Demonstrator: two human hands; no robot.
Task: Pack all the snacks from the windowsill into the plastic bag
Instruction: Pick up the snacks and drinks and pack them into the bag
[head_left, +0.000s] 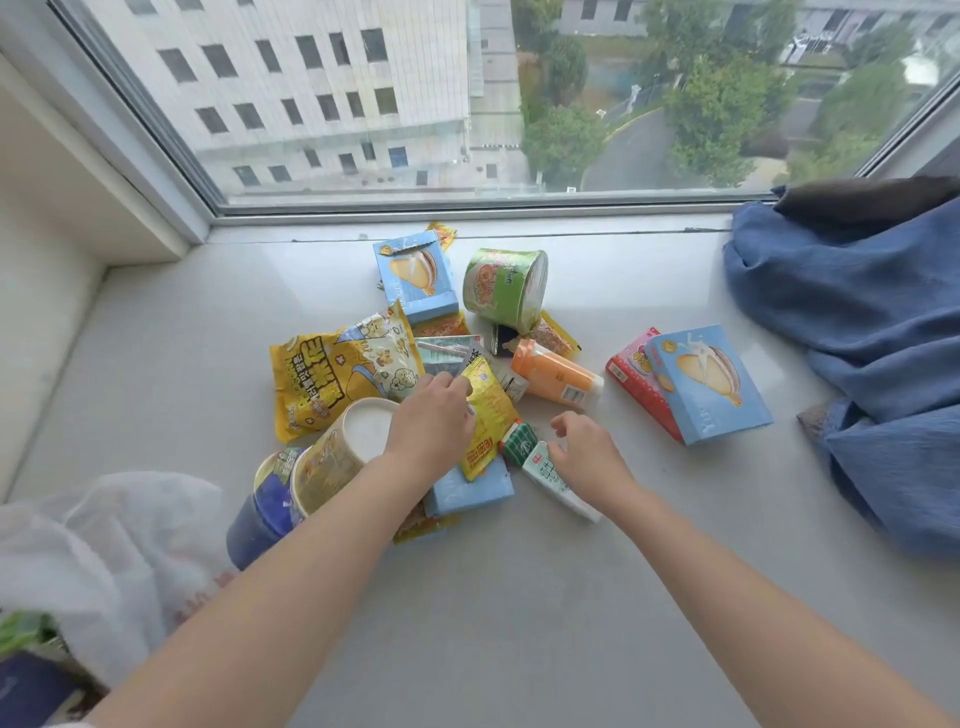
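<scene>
Head view, looking down onto a pale windowsill (519, 597) below a large window. Left hand (431, 421) reaching into the snack pile, fingers curled down at the top edge of a small yellow packet (491, 415); whether actually pinching it or only touching, cannot tell. Right hand (587, 452) hovering just beside it, fingers loosely spread and bent, resting on or just over a white carton (558, 483) lying flat; grip not clear. Small green-and-white packet (519, 441) lying between the two hands. Large yellow popcorn bag (332, 374) lying left of centre, a tan paper cup (337, 457) tipped on its side below it, touching a dark blue cup (265, 509). Light blue box (415, 275) standing tilted at the back of the pile, green tub (506, 288) on its side just right of it. Orange bottle (556, 376) lying on its side near the middle. Second light blue box (709, 382) sitting apart to the right, leaning on a red box (631, 374). Third light blue box (470, 491) partly hidden under the left wrist. White plastic bag (114, 561) slumping at the lower left, near the blue cup, its mouth not visible. Blue cloth (857, 338) bunching at the right edge of the sill.
</scene>
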